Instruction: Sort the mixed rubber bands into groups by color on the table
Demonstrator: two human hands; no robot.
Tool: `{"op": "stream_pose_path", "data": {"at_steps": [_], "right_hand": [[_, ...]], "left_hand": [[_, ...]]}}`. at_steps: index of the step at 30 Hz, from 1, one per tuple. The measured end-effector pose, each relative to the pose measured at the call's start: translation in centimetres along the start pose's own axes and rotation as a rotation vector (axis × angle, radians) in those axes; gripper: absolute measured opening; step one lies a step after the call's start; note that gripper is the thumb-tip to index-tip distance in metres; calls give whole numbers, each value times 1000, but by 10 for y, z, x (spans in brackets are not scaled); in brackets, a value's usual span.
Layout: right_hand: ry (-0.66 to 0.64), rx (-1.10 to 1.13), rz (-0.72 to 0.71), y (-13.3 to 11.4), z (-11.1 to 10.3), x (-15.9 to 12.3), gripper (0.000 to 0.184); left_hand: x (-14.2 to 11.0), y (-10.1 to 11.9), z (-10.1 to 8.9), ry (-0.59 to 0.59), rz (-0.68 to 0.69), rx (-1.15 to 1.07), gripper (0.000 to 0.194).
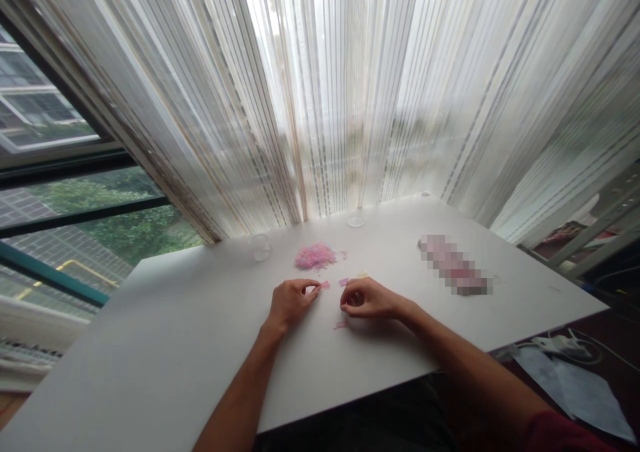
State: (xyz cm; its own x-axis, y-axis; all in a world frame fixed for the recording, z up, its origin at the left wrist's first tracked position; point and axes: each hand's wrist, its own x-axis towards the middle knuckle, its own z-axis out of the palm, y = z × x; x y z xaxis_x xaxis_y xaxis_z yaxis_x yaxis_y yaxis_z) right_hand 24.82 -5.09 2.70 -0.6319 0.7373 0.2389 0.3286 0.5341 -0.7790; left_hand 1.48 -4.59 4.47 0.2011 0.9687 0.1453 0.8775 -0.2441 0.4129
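My left hand (293, 303) is closed in a pinch, thumb and forefinger meeting at the end of a small pink strip (325, 284) just above or on the white table. My right hand (373, 299) is curled, its thumb and fingertips pressed together; whatever may be between them is too small to make out. Thin pink strands (341, 325) lie right below the right fingertips. Beyond the right knuckles are a small purple-pink piece (343, 282) and a pale yellow piece (363, 275). A loose pile of thin pink strands (315, 257) sits beyond both hands.
The white table (200, 345) reaches a sheer striped curtain (330, 105). A clear cup (261, 247) stands at the back left, with a clear round dish (356, 221) near the back edge. A blurred-out pink item (455, 265) lies at the right. Cables (570, 347) show below the right edge.
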Motion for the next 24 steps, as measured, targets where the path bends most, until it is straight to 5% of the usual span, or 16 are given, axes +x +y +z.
{"op": "stream_pose_path", "data": {"at_steps": [13,24], "right_hand": [[42,-24,-46,0,-2,1,9],[184,-42,-41,0,-2,3,13]], "left_hand": [[-1,1,-6,-35,-9,61,21],[-3,-2,4,-5,203,-112,23]]}}
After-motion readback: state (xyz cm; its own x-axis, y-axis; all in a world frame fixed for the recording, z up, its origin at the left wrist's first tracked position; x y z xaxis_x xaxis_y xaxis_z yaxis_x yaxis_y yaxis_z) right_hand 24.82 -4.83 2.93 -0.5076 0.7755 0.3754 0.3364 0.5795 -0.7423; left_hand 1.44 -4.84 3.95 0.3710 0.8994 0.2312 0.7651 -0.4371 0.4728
